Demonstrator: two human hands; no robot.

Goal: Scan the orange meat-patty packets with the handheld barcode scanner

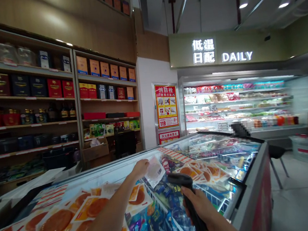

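Observation:
My left hand (141,167) reaches out over the chest freezer, its fingers closed on the edge of a flat, pale plastic packet (154,171) with a small printed patch. In my right hand (199,205) is a black barcode scanner (180,180) with yellow at the base of its handle. The scanner's head points left, towards the packet and a little apart from it. Below my left forearm lie several flat packets with round orange-brown contents (56,223). Blue bagged goods (165,195) fill wire baskets beneath both hands.
The chest freezer's rim (250,178) runs along the right, with sliding glass (230,147) at its far end. Shelves of boxes (104,69) line the left wall. A lit refrigerated display (236,102) stands behind. A dark chair (277,153) and water bottles (304,150) are at right.

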